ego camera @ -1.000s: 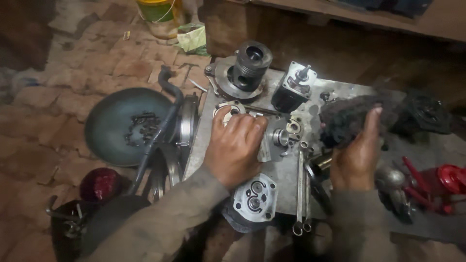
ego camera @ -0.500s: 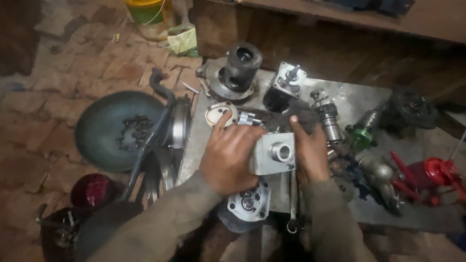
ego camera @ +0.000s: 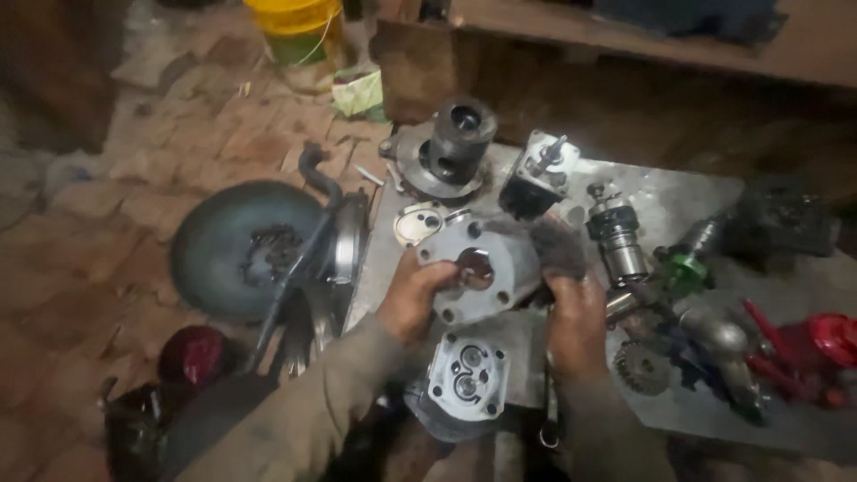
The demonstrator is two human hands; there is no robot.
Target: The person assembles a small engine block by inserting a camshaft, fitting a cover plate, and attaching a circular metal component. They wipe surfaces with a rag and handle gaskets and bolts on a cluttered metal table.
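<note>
the left hand (ego camera: 412, 299) grips the edge of a round grey metal cover plate (ego camera: 478, 268) with bolt holes, held tilted above the metal sheet (ego camera: 678, 201), while the right hand (ego camera: 576, 312) closes on a dark rag (ego camera: 558, 250) pressed against the plate's right rim. just below sits an open pump housing (ego camera: 466, 382) (two gear bores showing). judging from the one-sided hold, the plate could slip and drop onto that housing, denting a mating face.
</note>
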